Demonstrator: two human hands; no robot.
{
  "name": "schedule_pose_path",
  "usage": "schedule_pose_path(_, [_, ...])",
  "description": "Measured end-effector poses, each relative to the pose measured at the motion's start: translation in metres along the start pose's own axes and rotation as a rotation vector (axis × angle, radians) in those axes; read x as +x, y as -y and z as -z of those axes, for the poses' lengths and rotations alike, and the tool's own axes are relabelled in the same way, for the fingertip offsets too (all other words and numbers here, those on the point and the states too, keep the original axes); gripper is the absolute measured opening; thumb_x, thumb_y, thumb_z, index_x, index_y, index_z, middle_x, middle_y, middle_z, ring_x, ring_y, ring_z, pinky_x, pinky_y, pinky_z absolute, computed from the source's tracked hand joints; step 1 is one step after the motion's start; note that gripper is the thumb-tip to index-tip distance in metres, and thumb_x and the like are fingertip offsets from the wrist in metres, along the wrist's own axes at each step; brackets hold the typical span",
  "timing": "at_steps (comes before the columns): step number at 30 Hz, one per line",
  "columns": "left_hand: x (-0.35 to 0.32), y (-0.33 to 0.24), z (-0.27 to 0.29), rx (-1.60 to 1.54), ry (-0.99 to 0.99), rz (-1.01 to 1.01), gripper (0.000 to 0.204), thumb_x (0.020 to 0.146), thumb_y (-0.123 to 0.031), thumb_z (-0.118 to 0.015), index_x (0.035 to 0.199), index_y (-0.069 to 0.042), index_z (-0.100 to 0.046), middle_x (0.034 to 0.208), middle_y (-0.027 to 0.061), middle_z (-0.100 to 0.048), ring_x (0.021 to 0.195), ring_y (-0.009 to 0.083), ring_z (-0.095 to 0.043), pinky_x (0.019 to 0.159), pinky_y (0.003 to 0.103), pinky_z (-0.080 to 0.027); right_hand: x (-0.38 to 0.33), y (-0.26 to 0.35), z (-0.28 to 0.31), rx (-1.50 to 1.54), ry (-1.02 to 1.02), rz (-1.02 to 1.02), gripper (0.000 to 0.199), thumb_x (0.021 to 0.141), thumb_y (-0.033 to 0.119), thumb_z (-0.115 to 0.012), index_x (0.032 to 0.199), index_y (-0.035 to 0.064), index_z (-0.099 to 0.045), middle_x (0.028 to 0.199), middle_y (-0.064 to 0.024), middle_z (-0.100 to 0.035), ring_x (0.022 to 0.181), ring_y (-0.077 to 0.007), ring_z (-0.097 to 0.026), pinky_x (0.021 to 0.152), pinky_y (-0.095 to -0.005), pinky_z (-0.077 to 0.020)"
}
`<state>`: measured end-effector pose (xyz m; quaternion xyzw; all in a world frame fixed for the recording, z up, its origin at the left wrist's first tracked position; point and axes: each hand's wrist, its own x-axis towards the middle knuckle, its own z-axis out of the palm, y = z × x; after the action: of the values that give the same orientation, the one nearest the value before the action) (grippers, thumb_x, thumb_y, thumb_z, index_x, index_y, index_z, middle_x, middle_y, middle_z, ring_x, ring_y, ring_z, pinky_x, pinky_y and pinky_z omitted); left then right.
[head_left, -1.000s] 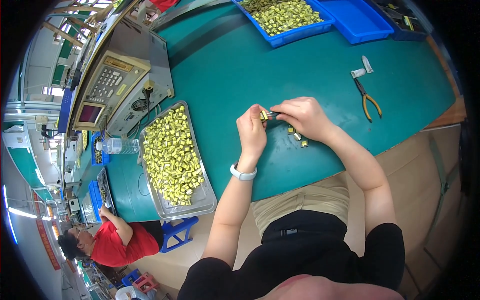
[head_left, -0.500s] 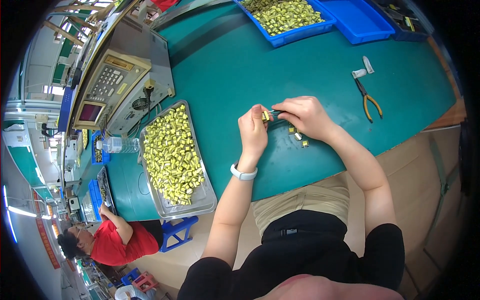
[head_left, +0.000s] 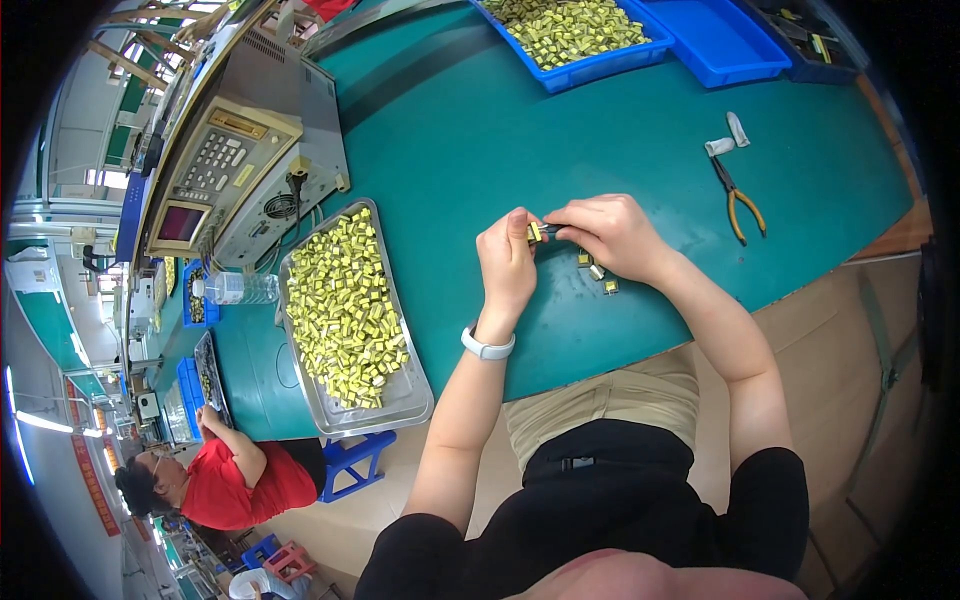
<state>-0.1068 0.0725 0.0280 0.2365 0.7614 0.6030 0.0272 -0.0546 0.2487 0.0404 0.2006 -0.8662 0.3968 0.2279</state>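
Left fingers (head_left: 517,226) pinch a yellow part (head_left: 534,233) (right fingers (head_left: 577,216), a dark tool (head_left: 550,229))

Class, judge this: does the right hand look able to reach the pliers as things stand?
Probably yes: nothing visible stands between the right hand and the pliers, though it holds a dark tool that may need setting down first.

One worker's two hands (head_left: 615,236), one wristband (head_left: 487,344)
I count one pair of pliers (head_left: 733,198), two small white sleeves (head_left: 719,147), one clear bottle (head_left: 240,289).
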Motion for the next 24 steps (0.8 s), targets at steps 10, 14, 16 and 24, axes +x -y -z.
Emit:
schedule_pose_path(10, [-0.0001,0.0019,-0.0013,-0.034,-0.083,-0.015,0.063,0.106,-0.047,-0.037,0.071,0.000,-0.060,0.058,0.0032,-0.053,0.051,0.0096,-0.047,0.047,0.027,-0.034,0.0001,0.0027,0.0013,-0.010,-0.024,0.001,0.018,0.084,0.013,-0.069,0.100,0.0048,-0.068,0.088,-0.0092,-0.069,0.076,-0.0287,-0.067,0.065,-0.0384,-0.0522])
schedule_pose_path(14, [-0.0005,0.0027,-0.0012,-0.036,-0.082,-0.027,0.064,0.105,-0.048,-0.037,0.070,0.001,-0.060,0.057,0.0027,-0.051,0.051,0.0097,-0.047,0.047,0.027,-0.033,0.0005,0.0036,0.0003,0.000,-0.040,-0.002,0.018,0.084,0.013,-0.069,0.101,0.0046,-0.068,0.088,-0.0092,-0.069,0.075,-0.0287,-0.067,0.065,-0.0384,-0.0520])
schedule_pose_path(16, [-0.0007,0.0033,-0.0012,-0.035,-0.083,-0.024,0.064,0.105,-0.048,-0.037,0.070,0.001,-0.059,0.057,0.0028,-0.051,0.051,0.0099,-0.047,0.047,0.028,-0.033,0.0003,0.0026,0.0007,0.004,-0.032,0.004,0.018,0.084,0.013,-0.069,0.100,0.0046,-0.068,0.088,-0.0091,-0.069,0.075,-0.0287,-0.067,0.064,-0.0384,-0.0519])
schedule_pose_path(24, [-0.0007,0.0007,-0.0001,0.038,-0.038,-0.103,0.064,0.105,-0.048,-0.036,0.073,0.001,-0.061,0.061,0.0017,-0.055,0.053,0.0073,-0.047,0.047,0.024,-0.034,0.0000,-0.0016,-0.0007,-0.021,-0.023,0.056,0.015,0.084,0.013,-0.069,0.096,0.0049,-0.069,0.083,-0.0085,-0.069,0.072,-0.0280,-0.067,0.062,-0.0378,-0.0512])
